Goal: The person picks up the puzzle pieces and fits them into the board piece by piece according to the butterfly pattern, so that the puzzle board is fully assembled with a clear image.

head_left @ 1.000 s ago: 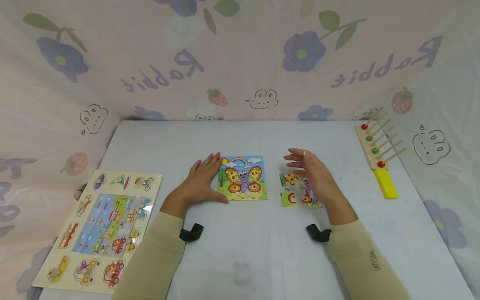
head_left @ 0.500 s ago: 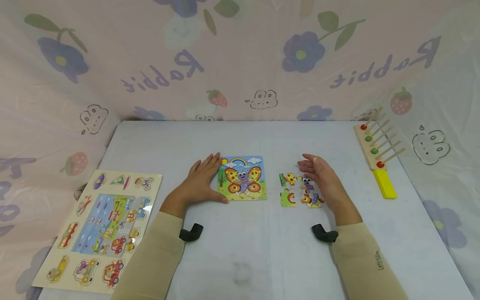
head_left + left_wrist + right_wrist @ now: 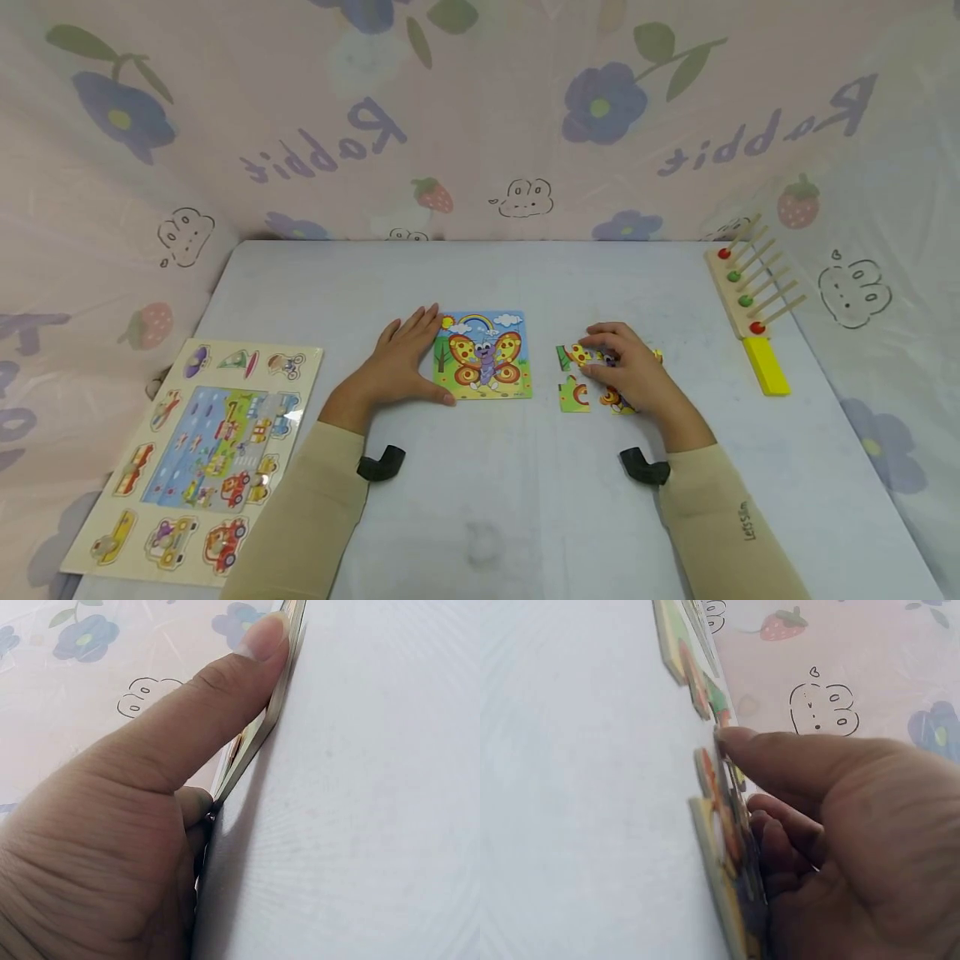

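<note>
My left hand (image 3: 399, 358) lies flat against the left edge of a square butterfly picture board (image 3: 483, 354), fingers straight. In the left wrist view the left thumb (image 3: 232, 690) rests along the board's edge. Over loose butterfly puzzle pieces, my right hand (image 3: 633, 367) curls its fingers and thumb about an upper puzzle piece (image 3: 610, 358), which it partly hides. The right thumb (image 3: 772, 754) touches a piece's edge in the right wrist view. A green-bordered puzzle piece (image 3: 575, 395) lies lower left, and another puzzle piece (image 3: 617, 402) shows below the hand.
A vehicle peg puzzle board (image 3: 127, 546) lies at the left. At the far right stand a wooden peg rack (image 3: 731, 292) with red and green beads and a yellow block (image 3: 767, 367). A printed curtain (image 3: 480, 125) encloses the white table (image 3: 480, 483).
My right hand first drew right, off the pieces, then came back left and lower, closing its thumb and fingers about an upper puzzle piece. The left hand stays at the board.
</note>
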{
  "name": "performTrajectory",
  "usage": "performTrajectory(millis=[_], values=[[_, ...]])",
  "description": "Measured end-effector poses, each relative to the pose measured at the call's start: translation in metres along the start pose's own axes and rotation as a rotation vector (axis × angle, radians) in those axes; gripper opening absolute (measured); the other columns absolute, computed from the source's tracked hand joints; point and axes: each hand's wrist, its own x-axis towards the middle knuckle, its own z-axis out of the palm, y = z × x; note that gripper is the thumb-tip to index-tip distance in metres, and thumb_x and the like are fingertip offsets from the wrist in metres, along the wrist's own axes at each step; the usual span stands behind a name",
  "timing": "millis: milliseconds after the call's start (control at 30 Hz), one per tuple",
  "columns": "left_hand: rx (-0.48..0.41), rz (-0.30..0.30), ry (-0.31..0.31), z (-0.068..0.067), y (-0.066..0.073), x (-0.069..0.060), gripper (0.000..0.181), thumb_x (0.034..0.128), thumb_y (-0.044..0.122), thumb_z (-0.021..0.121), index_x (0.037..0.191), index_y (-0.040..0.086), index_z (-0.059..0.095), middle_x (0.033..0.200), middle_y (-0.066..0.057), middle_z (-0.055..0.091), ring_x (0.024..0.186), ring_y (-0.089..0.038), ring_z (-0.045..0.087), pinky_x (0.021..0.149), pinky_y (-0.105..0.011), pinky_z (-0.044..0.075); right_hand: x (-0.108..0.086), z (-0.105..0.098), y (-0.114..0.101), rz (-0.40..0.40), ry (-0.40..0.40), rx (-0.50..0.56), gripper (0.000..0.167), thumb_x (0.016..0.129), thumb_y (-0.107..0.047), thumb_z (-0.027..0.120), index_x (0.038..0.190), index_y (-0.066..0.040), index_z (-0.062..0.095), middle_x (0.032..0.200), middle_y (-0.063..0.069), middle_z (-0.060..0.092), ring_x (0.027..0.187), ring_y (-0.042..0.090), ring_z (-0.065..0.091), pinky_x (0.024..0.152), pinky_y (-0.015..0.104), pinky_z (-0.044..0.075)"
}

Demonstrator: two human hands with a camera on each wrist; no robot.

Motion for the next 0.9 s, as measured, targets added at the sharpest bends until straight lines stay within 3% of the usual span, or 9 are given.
performTrajectory(millis=[167,267,400,633,900], values=[[0.002,-0.004,0.001,0.002,-0.001,0.001,0.143,0.0709,0.069,0.094,0.176,0.01,0.016,0.182,0.002,0.001,0.165,-0.017,-0.008,0.129,-0.047,-0.01,-0.001,0.002,-0.001,0.024,0.039,0.057,0.035,0.102,-0.012,0.079,0.133,-0.004,0.064,0.154,0.015,0.053,0.135,0.035,0.052,0.11,0.051,0.042],[0.0,-0.002,0.003,0.002,-0.001,0.002,0.144,0.0707,0.069,0.095,0.175,0.01,0.016,0.182,0.001,0.002,0.165,-0.017,-0.008,0.129,-0.048,-0.01,-0.003,0.003,-0.003,0.048,0.079,0.095,0.028,0.104,-0.013,0.078,0.127,-0.006,0.065,0.138,0.015,0.064,0.114,0.033,0.061,0.092,0.041,0.053],[0.001,-0.003,0.004,0.001,-0.001,0.002,0.145,0.0699,0.069,0.095,0.175,0.01,0.016,0.182,0.0,0.002,0.165,-0.017,-0.008,0.129,-0.048,-0.01,-0.004,0.003,-0.004,0.042,0.128,0.13,0.019,0.105,-0.015,0.076,0.12,-0.006,0.069,0.114,0.012,0.071,0.092,0.029,0.064,0.072,0.029,0.055],[0.005,-0.004,0.002,0.001,0.0,0.002,0.145,0.07,0.07,0.094,0.175,0.01,0.015,0.182,0.001,0.001,0.165,-0.018,-0.008,0.129,-0.049,-0.01,-0.004,0.003,-0.008,0.008,0.261,0.25,0.022,0.106,-0.012,0.074,0.123,0.002,0.071,0.112,0.016,0.07,0.099,0.021,0.066,0.082,0.018,0.054],[-0.002,-0.007,0.002,0.001,-0.001,0.002,0.145,0.0699,0.071,0.094,0.175,0.01,0.015,0.182,0.002,0.001,0.165,-0.017,-0.008,0.129,-0.048,-0.01,-0.002,0.007,-0.021,0.054,0.309,0.489,0.031,0.109,-0.015,0.071,0.127,0.01,0.066,0.108,0.014,0.072,0.092,0.014,0.074,0.084,0.025,0.062]])
